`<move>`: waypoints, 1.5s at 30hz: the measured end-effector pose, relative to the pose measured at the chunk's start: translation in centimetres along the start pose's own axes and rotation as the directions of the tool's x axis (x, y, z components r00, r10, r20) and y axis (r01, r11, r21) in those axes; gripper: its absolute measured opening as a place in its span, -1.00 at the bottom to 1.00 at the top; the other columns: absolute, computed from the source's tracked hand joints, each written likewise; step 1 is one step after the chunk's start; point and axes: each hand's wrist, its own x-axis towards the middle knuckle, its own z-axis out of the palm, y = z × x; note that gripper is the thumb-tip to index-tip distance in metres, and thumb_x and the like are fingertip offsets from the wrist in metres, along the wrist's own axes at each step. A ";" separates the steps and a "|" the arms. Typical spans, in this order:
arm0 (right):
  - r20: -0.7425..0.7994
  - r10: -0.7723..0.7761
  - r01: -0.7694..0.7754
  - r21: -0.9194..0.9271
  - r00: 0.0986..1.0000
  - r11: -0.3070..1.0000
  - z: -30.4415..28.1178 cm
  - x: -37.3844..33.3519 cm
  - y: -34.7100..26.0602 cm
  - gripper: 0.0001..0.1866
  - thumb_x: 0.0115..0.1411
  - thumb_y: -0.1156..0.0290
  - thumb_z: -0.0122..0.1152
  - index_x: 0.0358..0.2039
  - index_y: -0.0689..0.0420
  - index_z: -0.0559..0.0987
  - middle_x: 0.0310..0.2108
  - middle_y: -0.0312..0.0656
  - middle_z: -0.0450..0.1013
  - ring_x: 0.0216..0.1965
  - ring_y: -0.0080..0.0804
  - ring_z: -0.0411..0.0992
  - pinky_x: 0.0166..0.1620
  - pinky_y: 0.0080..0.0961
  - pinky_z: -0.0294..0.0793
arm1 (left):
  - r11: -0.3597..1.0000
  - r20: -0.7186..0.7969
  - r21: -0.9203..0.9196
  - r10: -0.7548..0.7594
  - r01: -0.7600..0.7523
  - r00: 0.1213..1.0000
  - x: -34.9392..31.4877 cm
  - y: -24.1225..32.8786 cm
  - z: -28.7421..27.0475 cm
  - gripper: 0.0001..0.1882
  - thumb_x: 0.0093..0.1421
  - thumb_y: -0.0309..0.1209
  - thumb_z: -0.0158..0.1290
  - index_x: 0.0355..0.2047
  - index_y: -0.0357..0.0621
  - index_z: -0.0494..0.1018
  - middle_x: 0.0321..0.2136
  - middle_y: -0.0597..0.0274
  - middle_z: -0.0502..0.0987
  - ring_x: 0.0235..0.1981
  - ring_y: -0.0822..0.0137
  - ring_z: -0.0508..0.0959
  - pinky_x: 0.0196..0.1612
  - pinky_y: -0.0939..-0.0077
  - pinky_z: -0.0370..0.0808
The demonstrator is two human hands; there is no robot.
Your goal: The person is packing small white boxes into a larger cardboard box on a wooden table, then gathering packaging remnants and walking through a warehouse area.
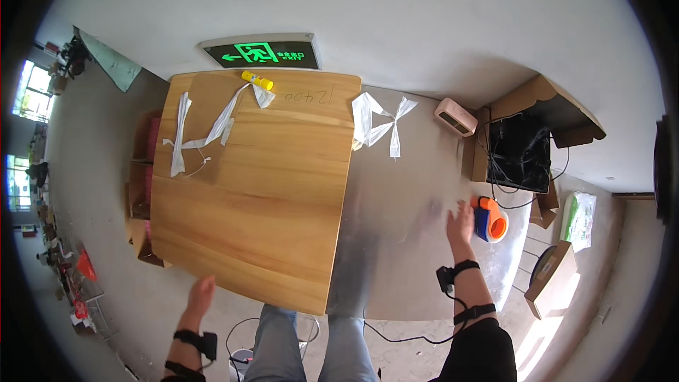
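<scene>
My right hand is over the metal-topped table, its fingers stretched forward and apart. Just to its right sits an orange and blue tape dispenser, and a small gap seems to separate them. My left hand hangs by the near left edge of a wooden board, fingers loosely extended with nothing visible in them. At the board's far side lies a yellow glue stick. White strips rest on the board's left part, and a knotted white strip lies just past its right edge.
An open cardboard box with black plastic inside stands at the far right, cables trailing from it. Beside it is a pink box-shaped device. A green-lit exit sign is behind the board. Cardboard boxes stand left of the table.
</scene>
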 end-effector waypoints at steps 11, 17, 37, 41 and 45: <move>0.197 -0.183 0.229 -0.246 0.963 0.942 9.1 8.0 -21.4 -0.27 -0.05 0.19 0.21 0.15 -0.30 0.13 0.18 0.20 -0.10 0.17 0.04 0.01 0.13 -0.19 0.11 | 0.934 -0.381 0.255 0.334 -0.250 0.862 32.5 -2.2 -12.6 -0.10 -0.07 -0.14 0.16 0.18 -0.16 -0.07 0.12 -0.36 -0.04 0.16 -0.21 -0.01 0.16 0.10 0.03; 0.224 -0.098 0.159 -0.271 0.970 0.950 13.3 8.0 -26.1 -0.27 -0.10 0.13 0.25 0.13 -0.34 0.18 0.20 0.05 -0.09 0.19 -0.03 -0.01 0.15 -0.19 0.09 | 0.961 -0.274 0.273 0.120 -0.042 0.954 39.7 -2.7 -13.1 0.06 -0.19 0.09 0.17 0.22 0.03 -0.14 0.17 -0.29 -0.15 0.19 -0.19 -0.07 0.17 0.10 0.02; -0.381 0.434 -0.124 0.617 0.816 0.777 9.1 -1.0 -24.4 -0.81 -0.15 0.61 -0.05 -0.43 0.24 0.34 -0.47 -0.17 0.21 -0.49 -0.42 0.21 -0.40 -0.54 0.48 | 0.921 -0.686 -0.048 0.251 -0.386 0.683 37.0 -3.6 -8.6 -0.79 -0.13 -0.52 0.10 -0.62 -0.20 0.23 -0.59 0.15 0.31 -0.59 0.21 0.33 -0.50 0.41 0.28; -0.228 -0.008 0.020 0.048 0.974 0.999 10.1 2.0 -27.4 -0.56 -0.04 0.65 -0.07 -0.08 0.08 0.36 -0.02 -0.02 0.19 0.00 -0.10 0.22 -0.05 -0.26 0.36 | 0.601 -0.290 -0.794 -0.253 -0.085 0.923 29.9 -2.7 -9.6 -0.86 -0.07 -0.50 0.04 -0.55 -0.16 0.27 -0.65 0.31 0.32 -0.62 0.48 0.31 -0.53 0.59 0.25; 0.050 -0.249 0.254 -0.152 0.967 0.955 13.6 5.0 -25.3 -0.48 -0.03 0.56 0.00 0.02 -0.02 0.32 0.14 0.00 0.04 0.13 -0.05 0.08 0.13 -0.23 0.14 | 0.411 -0.034 -0.911 -0.164 0.037 0.986 24.6 -2.2 -8.3 -0.81 -0.02 -0.55 0.01 -0.36 -0.19 0.29 -0.56 0.27 0.38 -0.55 0.47 0.38 -0.47 0.64 0.33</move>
